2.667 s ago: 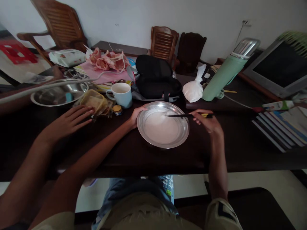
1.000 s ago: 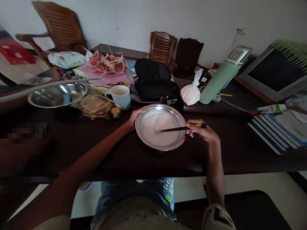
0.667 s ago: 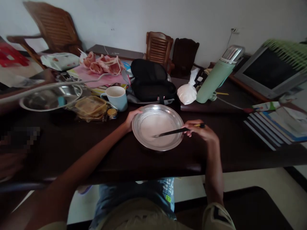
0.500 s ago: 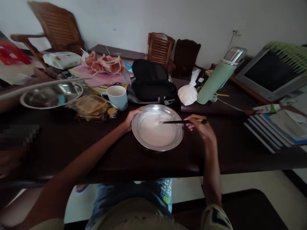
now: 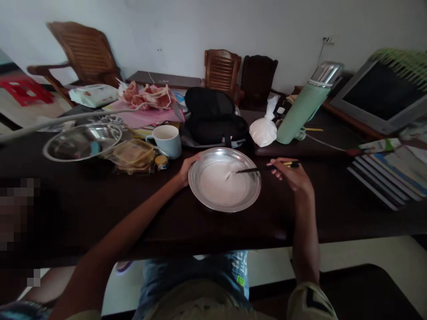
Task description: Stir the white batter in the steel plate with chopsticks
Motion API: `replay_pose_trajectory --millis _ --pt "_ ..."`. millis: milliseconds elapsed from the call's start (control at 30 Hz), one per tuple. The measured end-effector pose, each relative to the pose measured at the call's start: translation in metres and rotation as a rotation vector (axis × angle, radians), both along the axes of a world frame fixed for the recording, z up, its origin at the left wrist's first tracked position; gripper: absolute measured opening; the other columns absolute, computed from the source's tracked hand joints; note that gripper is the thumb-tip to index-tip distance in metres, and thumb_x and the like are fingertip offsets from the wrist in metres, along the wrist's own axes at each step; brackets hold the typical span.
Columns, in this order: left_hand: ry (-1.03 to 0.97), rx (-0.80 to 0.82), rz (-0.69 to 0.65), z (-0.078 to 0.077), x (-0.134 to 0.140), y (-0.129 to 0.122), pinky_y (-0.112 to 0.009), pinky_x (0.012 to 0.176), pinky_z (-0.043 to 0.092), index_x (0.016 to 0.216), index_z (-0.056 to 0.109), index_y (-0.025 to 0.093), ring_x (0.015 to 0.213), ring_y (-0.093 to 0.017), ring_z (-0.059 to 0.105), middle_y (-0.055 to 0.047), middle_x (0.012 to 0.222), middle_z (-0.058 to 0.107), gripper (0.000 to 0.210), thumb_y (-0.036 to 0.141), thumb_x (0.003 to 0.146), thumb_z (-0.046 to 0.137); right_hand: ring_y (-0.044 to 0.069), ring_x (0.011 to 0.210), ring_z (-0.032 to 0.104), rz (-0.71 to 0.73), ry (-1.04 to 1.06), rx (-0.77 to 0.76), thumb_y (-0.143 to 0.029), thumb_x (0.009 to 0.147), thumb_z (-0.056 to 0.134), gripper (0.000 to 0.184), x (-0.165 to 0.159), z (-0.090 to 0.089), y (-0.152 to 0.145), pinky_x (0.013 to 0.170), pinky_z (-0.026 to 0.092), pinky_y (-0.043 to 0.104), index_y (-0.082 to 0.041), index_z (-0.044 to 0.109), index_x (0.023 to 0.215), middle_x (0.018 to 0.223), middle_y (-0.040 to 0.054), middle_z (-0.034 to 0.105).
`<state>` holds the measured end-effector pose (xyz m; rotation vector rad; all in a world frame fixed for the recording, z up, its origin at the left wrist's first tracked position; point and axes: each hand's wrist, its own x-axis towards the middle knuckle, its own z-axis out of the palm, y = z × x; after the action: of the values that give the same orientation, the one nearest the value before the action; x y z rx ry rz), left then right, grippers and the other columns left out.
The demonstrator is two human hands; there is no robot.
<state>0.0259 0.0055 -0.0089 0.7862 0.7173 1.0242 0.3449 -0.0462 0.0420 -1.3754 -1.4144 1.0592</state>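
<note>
Currently, the left hand (image 5: 189,169) grasps the rim of 1 metal bowl (image 5: 223,154) of whitish liquid (image 5: 222,189) near the front edge of the table (image 5: 220,233), while the right hand (image 5: 289,171) grips dark chopsticks (image 5: 251,170) angled into it.

mug (image 5: 171,144) behind & l. of bowl (image 5: 227,207)

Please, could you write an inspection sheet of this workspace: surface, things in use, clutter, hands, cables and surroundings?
Surface: dark table, crowded along its far side.
Things in use: metal bowl with whitish liquid; chopsticks, tips inside the bowl.
Clutter: mug, jar, basin, yellow tub, black case, tied bag, flask, stacked books.
Hands: left hand grips the bowl's rim; right hand holds the chopsticks.
Cables: pale cable runs past the basin; thin cord runs near the flask.
Surroundings: wooden chairs, red stool, grey monitor.
</note>
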Motion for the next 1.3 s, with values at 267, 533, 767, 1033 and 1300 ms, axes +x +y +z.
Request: replay_pose_trajectory --millis 267,533,767,1033,1300 --pt "0.036 0.004 0.037 0.0027 0.0017 -0.0021 -0.036 0.079 0.050 0.107 0.070 0.017 0.094 -0.028 0.065 -0.004 0.093 0.074 0.045 0.022 0.063 0.061 0.009 0.044 0.050 0.024 0.011 0.000 -0.048 0.069 0.076 0.033 0.0006 -0.0008 -0.0020 0.038 0.037 0.020 -0.016 0.075 0.074 0.054 0.0010 0.061" --pt "0.034 0.029 0.054 -0.0014 0.0019 -0.0008 -0.032 0.074 0.050 0.107 0.071 0.017 0.086 -0.025 0.066 -0.004 0.092 0.074 0.044 0.024 0.064 0.063 0.010 0.045 0.051 0.111 0.000 -0.055 -0.048 0.071 0.075 0.032 -0.0009 -0.0021 -0.0031 0.039 0.038 0.020 -0.016 0.075 0.075 0.055 0.0013 0.062" --pt "0.059 0.030 0.056 0.0021 0.0031 -0.0031 -0.031 0.073 0.050 0.114 0.068 0.015 0.080 -0.022 0.066 -0.003 0.088 0.074 0.049 0.023 0.066 0.059 0.010 0.046 0.052 0.205 -0.005 -0.096 -0.048 0.069 0.077 0.034 -0.0015 -0.0013 -0.0029 0.040 0.040 0.021 -0.015 0.076 0.075 0.055 0.0015 0.062" --pt "0.083 0.024 0.091 0.0032 0.0041 -0.0040 -0.031 0.068 0.049 0.104 0.071 0.014 0.072 -0.022 0.064 -0.004 0.078 0.072 0.041 0.020 0.066 0.058 0.010 0.044 0.050 0.191 -0.031 -0.086 -0.048 0.070 0.075 0.034 0.0014 -0.0007 -0.0034 0.039 0.039 0.021 -0.014 0.076 0.076 0.054 0.0020 0.062" --pt "0.051 0.022 0.063 -0.0014 0.0023 -0.0001 -0.030 0.072 0.049 0.104 0.071 0.015 0.076 -0.020 0.064 -0.004 0.086 0.073 0.040 0.021 0.067 0.057 0.010 0.045 0.053 0.198 -0.022 -0.098 -0.048 0.069 0.077 0.034 0.0058 0.0015 -0.0057 0.040 0.041 0.022 -0.014 0.076 0.075 0.055 0.0031 0.064"
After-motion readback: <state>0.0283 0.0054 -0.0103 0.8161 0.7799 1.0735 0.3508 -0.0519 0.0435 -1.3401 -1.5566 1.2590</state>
